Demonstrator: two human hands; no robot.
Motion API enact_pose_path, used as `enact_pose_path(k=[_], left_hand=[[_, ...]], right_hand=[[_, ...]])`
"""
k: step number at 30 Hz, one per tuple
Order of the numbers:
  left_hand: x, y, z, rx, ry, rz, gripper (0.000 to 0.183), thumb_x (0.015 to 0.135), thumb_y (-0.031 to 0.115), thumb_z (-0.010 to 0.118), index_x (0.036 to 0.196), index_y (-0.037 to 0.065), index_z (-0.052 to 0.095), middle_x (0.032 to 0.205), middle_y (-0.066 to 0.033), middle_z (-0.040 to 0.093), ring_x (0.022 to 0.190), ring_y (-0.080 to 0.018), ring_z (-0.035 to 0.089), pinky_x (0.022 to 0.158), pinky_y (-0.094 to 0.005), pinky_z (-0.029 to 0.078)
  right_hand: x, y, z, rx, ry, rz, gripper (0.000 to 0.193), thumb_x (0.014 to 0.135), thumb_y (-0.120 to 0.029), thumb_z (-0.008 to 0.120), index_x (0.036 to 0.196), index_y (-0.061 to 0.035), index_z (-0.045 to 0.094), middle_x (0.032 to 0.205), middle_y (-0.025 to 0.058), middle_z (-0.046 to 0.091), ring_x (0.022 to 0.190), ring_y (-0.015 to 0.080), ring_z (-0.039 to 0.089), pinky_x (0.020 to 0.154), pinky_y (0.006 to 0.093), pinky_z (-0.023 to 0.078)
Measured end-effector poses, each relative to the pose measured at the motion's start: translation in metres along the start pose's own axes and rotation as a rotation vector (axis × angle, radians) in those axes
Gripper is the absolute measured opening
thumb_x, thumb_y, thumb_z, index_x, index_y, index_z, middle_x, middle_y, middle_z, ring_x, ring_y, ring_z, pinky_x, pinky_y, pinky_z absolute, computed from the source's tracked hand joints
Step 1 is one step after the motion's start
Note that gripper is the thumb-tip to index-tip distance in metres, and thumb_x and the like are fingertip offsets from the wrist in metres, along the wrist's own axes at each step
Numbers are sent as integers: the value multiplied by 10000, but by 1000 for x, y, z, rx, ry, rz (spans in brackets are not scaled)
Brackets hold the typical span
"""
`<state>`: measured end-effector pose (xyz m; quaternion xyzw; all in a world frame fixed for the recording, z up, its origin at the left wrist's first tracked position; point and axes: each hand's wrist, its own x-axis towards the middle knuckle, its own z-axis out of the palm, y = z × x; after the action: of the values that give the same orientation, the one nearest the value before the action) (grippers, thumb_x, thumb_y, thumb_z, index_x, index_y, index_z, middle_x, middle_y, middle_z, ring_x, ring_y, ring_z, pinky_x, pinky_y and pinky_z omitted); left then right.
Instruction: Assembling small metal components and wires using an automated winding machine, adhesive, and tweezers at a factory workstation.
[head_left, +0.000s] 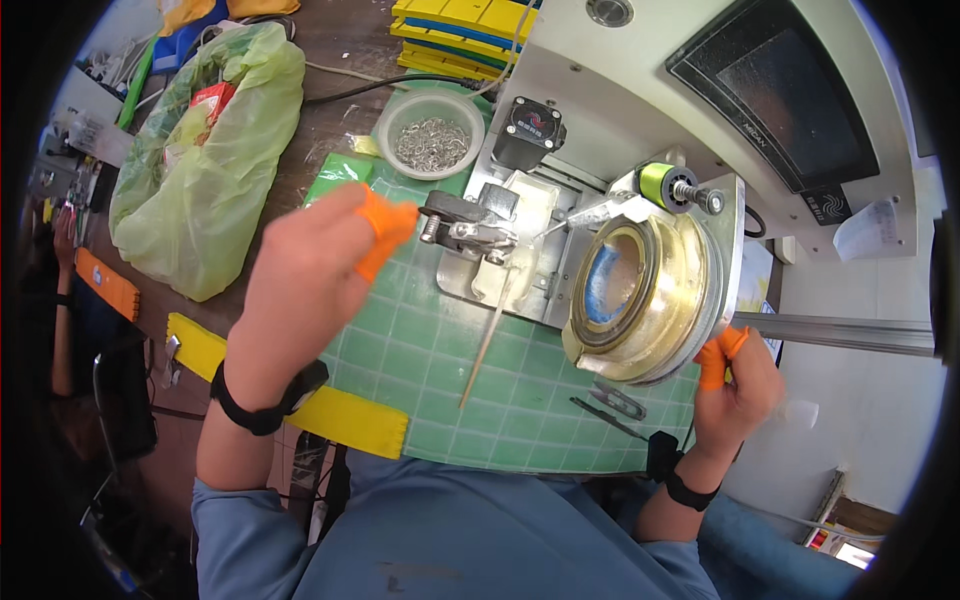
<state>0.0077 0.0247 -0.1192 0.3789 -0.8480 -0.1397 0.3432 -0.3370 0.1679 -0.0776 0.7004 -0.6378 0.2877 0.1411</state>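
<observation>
My left hand point(305, 265), with orange finger cots on its fingertips, is closed beside a small metal clamp mechanism point(470, 228) on the machine's base. What its fingertips hold, if anything, I cannot make out. My right hand point(738, 385), also in orange finger cots, is pinched next to the lower right rim of a round, yellowish translucent bowl point(675, 295). Whatever is between those fingers is too small to see. A thin wooden stick point(485, 350) slants from the clamp area onto the green mat point(470, 430).
A white bowl of small metal rings point(408, 163) stands behind the clamp. Beyond are a machine housing with a dark screen point(775, 90) and stacked yellow and blue trays point(460, 30). A plastic bag point(205, 210) lies left; yellow strips point(345, 418) edge the mat. Slim dark tools point(608, 415) lie in front.
</observation>
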Motion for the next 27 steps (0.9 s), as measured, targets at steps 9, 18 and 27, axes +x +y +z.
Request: enact_pose_path(k=[9, 18, 27], left_hand=[[14, 8, -8, -260, -118, -221, 155, 903, -46, 714, 1057, -38, 702, 948, -117, 676, 794, -188, 695, 722, -288, 537], [18, 7, 0, -157, -69, -239, 159, 956, -47, 654, 1115, -49, 662, 957, -53, 647, 769, -108, 637, 706, -232, 493], [21, 20, -15, -54, -96, -275, 92, 949, -28, 677, 1040, -40, 679, 873, -64, 620, 716, -126, 628, 638, -251, 482]], right_hand=[[-17, 36, -32, 34, 3, 187, 193, 820, -37, 834, 1008, -28, 791, 745, 88, 612, 595, 169, 549, 534, 311, 402], [-47, 72, -39, 69, 133, 326, 201, 836, -41, 825, 1032, -17, 786, 747, 79, 569, 604, 196, 535, 547, 310, 417], [-64, 71, -22, 54, 37, 307, 142, 854, -45, 802, 912, -1, 680, 752, 125, 553, 603, 271, 556, 541, 357, 423]])
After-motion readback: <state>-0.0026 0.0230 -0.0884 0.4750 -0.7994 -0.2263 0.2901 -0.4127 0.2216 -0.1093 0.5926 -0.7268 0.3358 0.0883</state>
